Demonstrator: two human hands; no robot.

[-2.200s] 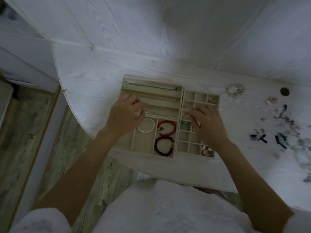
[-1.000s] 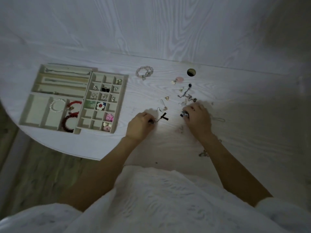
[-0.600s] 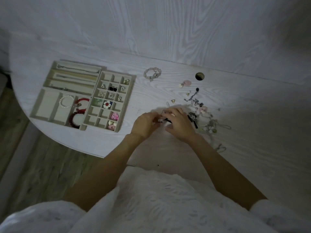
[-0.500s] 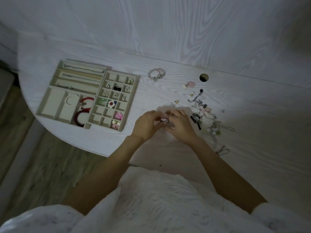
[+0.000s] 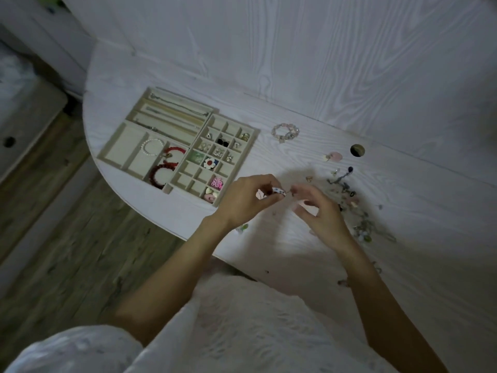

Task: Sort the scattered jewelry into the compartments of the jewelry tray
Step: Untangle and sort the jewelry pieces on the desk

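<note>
- Our left hand (image 5: pixel 243 200) pinches a small pale jewelry piece (image 5: pixel 278 190) above the table (image 5: pixel 295 254), right of the jewelry tray (image 5: pixel 177 149).
- Our right hand (image 5: pixel 320 214), fingers loosely curled, pinches the piece's other end.
- Scattered jewelry (image 5: pixel 347 189) lies just right of our 2 hands.

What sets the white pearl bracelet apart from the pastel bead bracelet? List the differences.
The white pearl bracelet lies inside a compartment of the jewelry tray; the pastel bead bracelet lies loose on the table, right of the tray. The pearl bracelet's beads look small, even and all white; the pastel one's look chunkier, uneven and mixed pink and pale. Both are closed bead loops lying flat, untouched by either hand.
</note>
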